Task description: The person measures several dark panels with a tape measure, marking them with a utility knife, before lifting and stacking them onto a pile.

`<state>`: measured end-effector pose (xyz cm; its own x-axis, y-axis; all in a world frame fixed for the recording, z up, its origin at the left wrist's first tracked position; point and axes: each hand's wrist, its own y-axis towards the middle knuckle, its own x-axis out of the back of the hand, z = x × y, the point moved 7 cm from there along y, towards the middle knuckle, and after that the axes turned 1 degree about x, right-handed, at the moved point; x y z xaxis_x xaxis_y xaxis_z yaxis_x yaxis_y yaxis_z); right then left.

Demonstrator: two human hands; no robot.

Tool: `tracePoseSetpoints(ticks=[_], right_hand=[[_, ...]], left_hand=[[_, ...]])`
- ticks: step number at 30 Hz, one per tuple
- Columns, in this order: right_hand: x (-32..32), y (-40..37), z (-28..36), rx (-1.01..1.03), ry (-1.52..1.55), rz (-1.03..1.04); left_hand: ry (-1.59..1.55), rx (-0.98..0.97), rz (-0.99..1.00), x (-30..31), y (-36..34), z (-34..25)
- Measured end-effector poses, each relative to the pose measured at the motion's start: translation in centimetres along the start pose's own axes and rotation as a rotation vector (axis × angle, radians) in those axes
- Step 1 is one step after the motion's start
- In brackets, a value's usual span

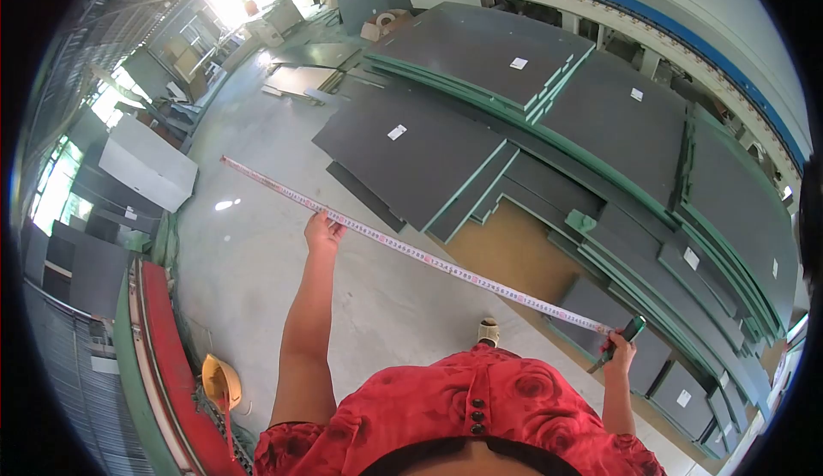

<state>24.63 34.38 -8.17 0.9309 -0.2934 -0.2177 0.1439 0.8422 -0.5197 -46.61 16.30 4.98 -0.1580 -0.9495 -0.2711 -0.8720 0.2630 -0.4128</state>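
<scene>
A long white tape measure blade point(429, 260) stretches across the view, from its free end at the upper left down to a dark green case point(633, 328) at the right. My left hand point(325, 231) pinches the blade some way in from the free end, its fingers closed at the lower edge. At the right, my right hand point(619, 352) is wrapped round the case, where the blade comes out. The blade hangs in the air over the grey floor and the dark panels.
Stacks of dark panels with green edges point(480, 51) fill the right side, some with white labels. A brown board point(514, 249) lies among them. At the lower left are a red beam point(171, 364) and a yellow helmet-like object point(221, 382). White panels point(147, 163) lean at the left.
</scene>
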Motion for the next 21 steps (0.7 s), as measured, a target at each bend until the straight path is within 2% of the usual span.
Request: tracePoseSetpoints(ticks=[3,10,16,21], right_hand=[[-3.7,1.3,-0.9,-0.038,-0.084,-0.024],[-10.2,2.0,-1.2,0.012,-0.097,0.066],[-14.2,-0.3,-2.7,0.059,-0.105,0.01],[-19.1,-2.5,-5.8,0.071,-0.095,-0.056]], left_hand=[[0.012,-0.026,-0.018,-1.8,4.4,-1.7],[0.029,-0.04,-0.031,-4.7,10.6,-4.7],[0.055,0.017,-0.021,-5.6,17.5,-3.6],[0.067,0.08,-0.031,-5.4,25.9,-3.1]])
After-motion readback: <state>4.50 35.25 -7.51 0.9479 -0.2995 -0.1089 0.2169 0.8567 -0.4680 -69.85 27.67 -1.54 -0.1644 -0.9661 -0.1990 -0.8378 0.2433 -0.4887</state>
